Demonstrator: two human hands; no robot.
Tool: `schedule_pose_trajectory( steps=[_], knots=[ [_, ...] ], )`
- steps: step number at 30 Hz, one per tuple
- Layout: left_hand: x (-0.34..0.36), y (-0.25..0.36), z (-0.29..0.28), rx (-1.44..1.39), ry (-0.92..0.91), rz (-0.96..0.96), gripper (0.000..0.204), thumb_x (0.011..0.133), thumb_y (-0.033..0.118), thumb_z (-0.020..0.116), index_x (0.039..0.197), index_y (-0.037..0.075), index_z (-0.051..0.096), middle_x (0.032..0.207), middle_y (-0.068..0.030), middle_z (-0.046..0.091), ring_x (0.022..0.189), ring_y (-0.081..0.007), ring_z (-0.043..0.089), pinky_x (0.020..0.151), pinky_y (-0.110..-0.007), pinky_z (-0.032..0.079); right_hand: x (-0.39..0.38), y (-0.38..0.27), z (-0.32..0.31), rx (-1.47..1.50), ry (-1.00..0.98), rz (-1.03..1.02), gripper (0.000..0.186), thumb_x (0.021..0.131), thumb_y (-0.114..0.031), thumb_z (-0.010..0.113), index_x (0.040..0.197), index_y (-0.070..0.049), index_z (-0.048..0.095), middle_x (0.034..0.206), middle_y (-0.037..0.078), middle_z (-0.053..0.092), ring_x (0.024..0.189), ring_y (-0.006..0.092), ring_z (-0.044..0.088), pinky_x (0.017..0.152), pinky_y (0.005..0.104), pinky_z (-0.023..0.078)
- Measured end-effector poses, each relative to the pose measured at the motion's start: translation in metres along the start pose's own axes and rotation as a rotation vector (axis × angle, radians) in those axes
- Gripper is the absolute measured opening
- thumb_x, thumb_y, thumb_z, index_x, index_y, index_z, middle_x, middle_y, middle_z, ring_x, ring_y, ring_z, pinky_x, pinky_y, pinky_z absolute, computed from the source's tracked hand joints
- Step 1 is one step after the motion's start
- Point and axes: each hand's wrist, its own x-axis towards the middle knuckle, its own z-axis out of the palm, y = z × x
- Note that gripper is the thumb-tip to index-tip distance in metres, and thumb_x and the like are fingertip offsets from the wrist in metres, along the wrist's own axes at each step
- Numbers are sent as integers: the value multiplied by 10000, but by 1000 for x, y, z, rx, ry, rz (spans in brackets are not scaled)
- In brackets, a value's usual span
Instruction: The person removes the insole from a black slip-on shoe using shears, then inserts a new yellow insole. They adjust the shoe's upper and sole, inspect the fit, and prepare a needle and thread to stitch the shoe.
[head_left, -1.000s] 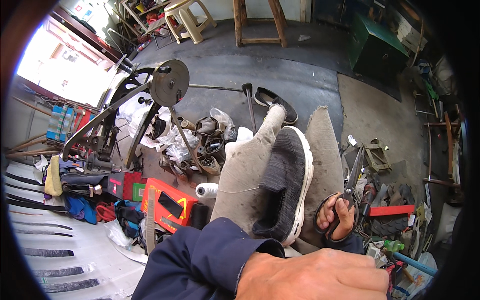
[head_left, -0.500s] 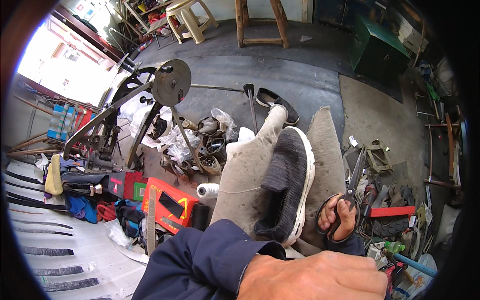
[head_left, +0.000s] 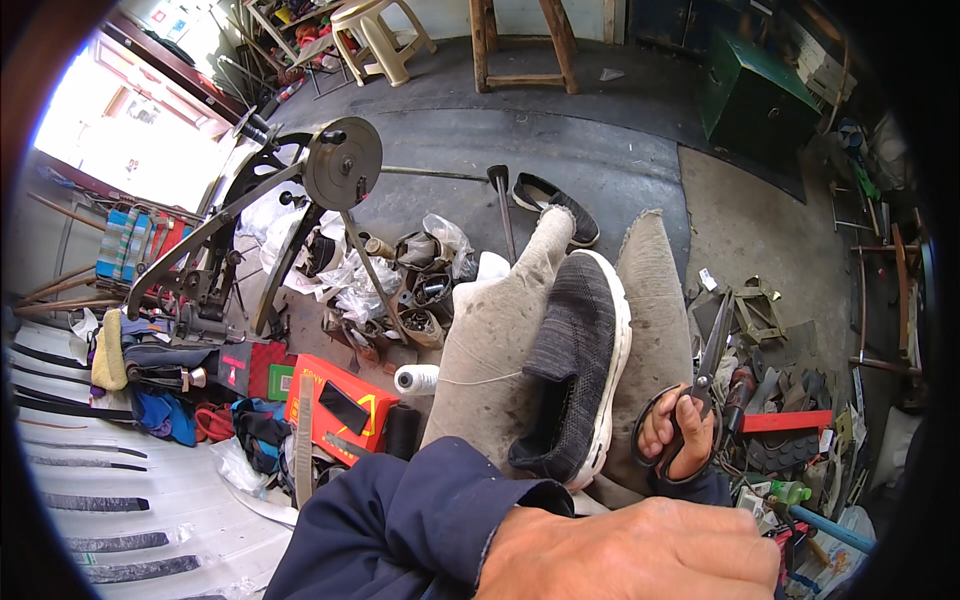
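Note:
A dark grey knit slip-on shoe [head_left: 572,350] with a white sole lies on my lap, over a worn, stained grey cloth [head_left: 490,330]. A thin thread runs across the cloth to the shoe's edge. To the right of the shoe, my right hand [head_left: 676,432] has its fingers through the handles of black scissors [head_left: 712,345], blades pointing up and away. My left hand [head_left: 630,552] reaches across close to the camera below the shoe. Only its back and knuckles show; the fingers are hidden. A white thread spool [head_left: 416,379] lies left of the cloth.
A hand-cranked machine [head_left: 342,165] stands at the left. A red box [head_left: 335,405] carries a phone [head_left: 344,408]. Another dark shoe [head_left: 556,208] is on the floor ahead. Tools and scraps, with a red bar [head_left: 786,423], crowd the right. A green cabinet [head_left: 762,95] stands far right.
Almost nothing differs. My left hand has shifted very slightly to the right; the shoe and the scissors stay nearly in place.

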Motion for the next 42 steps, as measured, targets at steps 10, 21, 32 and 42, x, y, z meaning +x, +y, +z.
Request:
schedule_pose_trajectory(
  steps=[10, 21, 32, 42],
  knots=[
    [14, -10, -31, 141, -28, -34, 368, 1006, 285, 536, 699, 84, 579, 740, -93, 575, 569, -242, 535, 521, -347, 408, -2, -2, 6, 14, 64, 25, 261, 1069, -278, 562, 981, -32, 579, 634, 24, 455, 514, 143, 467, 485, 296, 396],
    [38, 12, -27, 739, -333, -339, 198, 671, 209, 682, 662, 105, 514, 652, -17, 449, 554, -206, 501, 529, -328, 375, -2, -1, -1, 72, 44, 54, 220, 1052, -233, 588, 1000, -19, 596, 662, 34, 476, 545, 159, 477, 519, 310, 419],
    [23, 28, -21, 772, -308, -453, 211, 725, 301, 692, 682, 118, 596, 660, 19, 555, 614, -191, 591, 577, -356, 437, 2, -1, -2, 13, -10, 20, 261, 1082, -285, 522, 1033, -32, 562, 656, 20, 474, 510, 150, 466, 465, 304, 419],
    [-47, 72, -139, 1464, -104, -780, 220, 762, 61, 754, 951, 32, 647, 917, -135, 647, 867, -354, 627, 780, -409, 500, 1, -6, 20, -42, 68, 55, 209, 1030, -233, 609, 992, -28, 594, 656, 23, 473, 546, 156, 497, 507, 310, 415]
  ],
)
